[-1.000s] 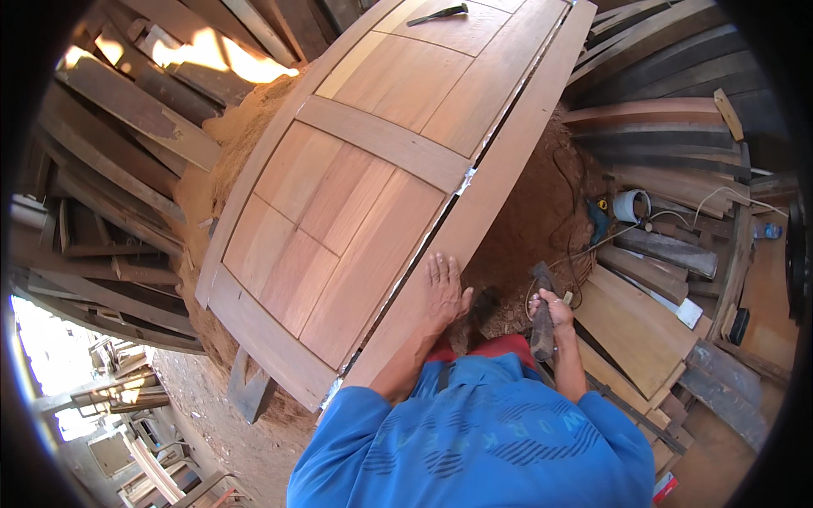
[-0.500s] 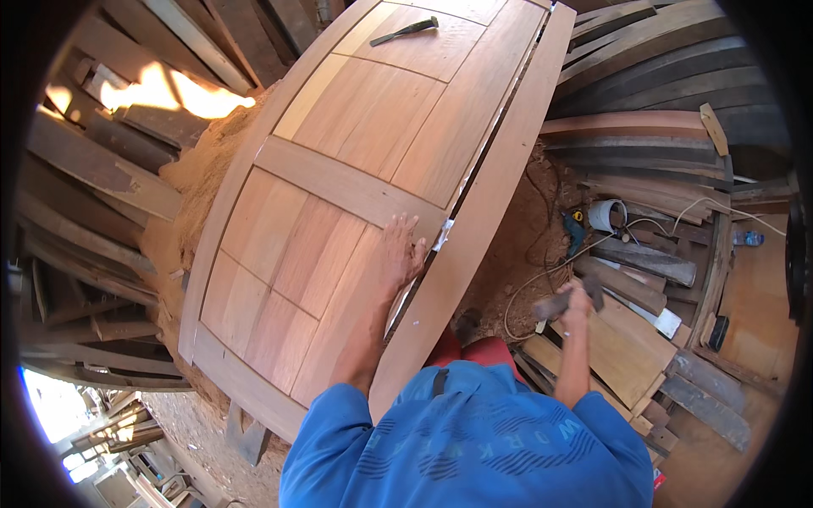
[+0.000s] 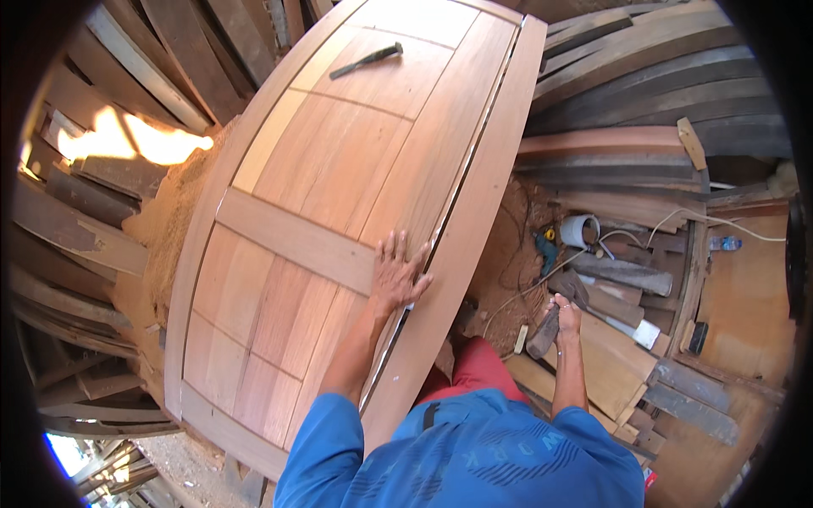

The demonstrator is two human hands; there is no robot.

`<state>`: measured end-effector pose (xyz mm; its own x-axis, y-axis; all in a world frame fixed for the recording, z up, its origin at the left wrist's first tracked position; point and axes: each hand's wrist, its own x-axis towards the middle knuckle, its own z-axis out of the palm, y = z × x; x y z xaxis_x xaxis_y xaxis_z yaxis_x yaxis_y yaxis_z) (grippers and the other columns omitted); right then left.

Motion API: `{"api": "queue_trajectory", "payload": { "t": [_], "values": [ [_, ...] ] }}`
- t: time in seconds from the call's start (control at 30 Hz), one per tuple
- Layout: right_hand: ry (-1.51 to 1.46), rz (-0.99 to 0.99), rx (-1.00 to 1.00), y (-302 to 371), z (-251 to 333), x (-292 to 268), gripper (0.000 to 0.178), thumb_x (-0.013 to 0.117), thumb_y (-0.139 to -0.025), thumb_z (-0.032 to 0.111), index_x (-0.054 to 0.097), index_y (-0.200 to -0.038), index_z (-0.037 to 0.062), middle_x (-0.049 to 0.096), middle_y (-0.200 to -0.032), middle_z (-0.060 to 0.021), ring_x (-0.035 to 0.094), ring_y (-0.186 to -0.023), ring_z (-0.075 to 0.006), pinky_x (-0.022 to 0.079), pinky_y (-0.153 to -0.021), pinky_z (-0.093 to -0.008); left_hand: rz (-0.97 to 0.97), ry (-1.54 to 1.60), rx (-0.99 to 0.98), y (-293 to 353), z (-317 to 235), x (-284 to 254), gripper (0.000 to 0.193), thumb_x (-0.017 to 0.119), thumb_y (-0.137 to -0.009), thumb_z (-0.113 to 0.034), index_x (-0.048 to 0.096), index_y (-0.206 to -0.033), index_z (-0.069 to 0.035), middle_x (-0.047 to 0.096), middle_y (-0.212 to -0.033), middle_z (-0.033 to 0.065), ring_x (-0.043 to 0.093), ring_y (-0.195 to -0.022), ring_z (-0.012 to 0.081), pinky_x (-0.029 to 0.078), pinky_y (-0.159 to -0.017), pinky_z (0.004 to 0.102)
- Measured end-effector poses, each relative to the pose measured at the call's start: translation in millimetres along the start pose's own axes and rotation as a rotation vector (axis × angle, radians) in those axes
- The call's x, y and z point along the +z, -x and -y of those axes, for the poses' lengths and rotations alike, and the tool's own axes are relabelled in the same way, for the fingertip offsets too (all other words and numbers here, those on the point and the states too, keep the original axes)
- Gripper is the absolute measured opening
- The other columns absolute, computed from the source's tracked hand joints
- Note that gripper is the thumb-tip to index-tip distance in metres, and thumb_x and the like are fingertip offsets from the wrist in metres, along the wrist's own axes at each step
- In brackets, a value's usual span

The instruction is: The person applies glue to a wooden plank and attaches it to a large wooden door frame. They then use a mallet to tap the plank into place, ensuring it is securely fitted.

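Note:
A large panelled wooden door (image 3: 292, 241) lies flat before me, with a long edge board (image 3: 474, 229) along its right side. Between that board and the panels runs a narrow dark gap with white patches. My left hand (image 3: 396, 275) rests open at the right end of the middle rail, fingers spread and thumb reaching toward the edge board. Off the door's right side, low down, my right hand (image 3: 567, 322) grips a dark wooden mallet (image 3: 542, 332); the fingers partly cover it. A chisel (image 3: 366, 61) lies on the far panels.
Sawdust (image 3: 157, 245) is heaped left of the door, beside stacked planks (image 3: 72, 224). At right are a teal power drill (image 3: 546, 252), a white bucket (image 3: 580, 230), a cable (image 3: 720, 222), a plastic bottle (image 3: 726, 243) and more boards (image 3: 660, 93).
The whole view has shifted. My left hand's fingers are more spread, with the thumb nearer the edge board. The mallet has turned in my right hand. The gap beside the edge board looks narrower.

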<state>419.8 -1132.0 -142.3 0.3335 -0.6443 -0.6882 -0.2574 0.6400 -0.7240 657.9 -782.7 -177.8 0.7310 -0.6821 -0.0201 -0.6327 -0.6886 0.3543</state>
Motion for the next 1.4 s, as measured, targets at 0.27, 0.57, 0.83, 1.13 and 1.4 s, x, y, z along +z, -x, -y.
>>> {"api": "queue_trajectory", "payload": {
  "t": [0.27, 0.57, 0.83, 1.13, 1.4],
  "values": [
    [0.316, 0.36, -0.016, -7, 11, 195, 0.013, 0.065, -0.087, 0.006, 0.052, -0.089, 0.0027, 0.056, -0.067, -0.0047, 0.058, -0.054, -0.0168, 0.052, -0.05, -0.0325, 0.067, -0.025, -0.034, -7, -7, -6, 0.087, 0.052, -0.081, -0.075, 0.039, -0.153, -0.028, 0.021, -0.161, 0.0244, 0.011, -0.15, 0.0454, 0.006, -0.119, 0.0583],
    [0.099, 0.298, -0.003, -105, 87, 84, 0.009, 0.065, -0.089, 0.01, 0.058, -0.089, 0.0034, 0.059, -0.072, -0.0055, 0.06, -0.061, -0.0159, 0.053, -0.053, -0.0321, 0.078, -0.047, -0.056, -6, -8, -1, 0.09, 0.049, -0.079, -0.079, 0.043, -0.151, -0.025, 0.015, -0.163, 0.0251, 0.004, -0.151, 0.0445, 0.002, -0.119, 0.0595],
    [0.154, 0.365, -0.007, -141, 94, 206, 0.012, 0.065, -0.089, 0.008, 0.054, -0.084, 0.0062, 0.055, -0.067, -0.0015, 0.056, -0.054, -0.0137, 0.051, -0.05, -0.0312, 0.133, -0.03, -0.08, -12, -9, -1, 0.086, 0.053, -0.079, -0.077, 0.044, -0.15, -0.029, 0.015, -0.163, 0.0225, 0.006, -0.151, 0.0437, 0.005, -0.118, 0.061],
    [0.143, 0.329, -0.057, -158, 122, 134, 0.019, 0.066, -0.089, 0.011, 0.051, -0.099, 0.0043, 0.059, -0.079, -0.0054, 0.06, -0.059, -0.0139, 0.052, -0.048, -0.0303, 0.118, -0.015, -0.074, -14, -12, -6, 0.088, 0.051, -0.079, -0.078, 0.047, -0.149, -0.025, 0.015, -0.163, 0.0229, 0.005, -0.151, 0.0432, 0.002, -0.119, 0.0581],
    [0.337, 0.49, -0.011, -142, 113, 232, 0.015, 0.064, -0.089, 0.009, 0.051, -0.093, 0.005, 0.056, -0.071, -0.0027, 0.057, -0.055, -0.0137, 0.051, -0.049, -0.0303, 0.2, -0.012, -0.121, -20, -20, -11, 0.088, 0.054, -0.077, -0.078, 0.048, -0.148, -0.025, 0.017, -0.163, 0.0227, 0.007, -0.151, 0.0423, 0.002, -0.119, 0.057]
  ]
}}
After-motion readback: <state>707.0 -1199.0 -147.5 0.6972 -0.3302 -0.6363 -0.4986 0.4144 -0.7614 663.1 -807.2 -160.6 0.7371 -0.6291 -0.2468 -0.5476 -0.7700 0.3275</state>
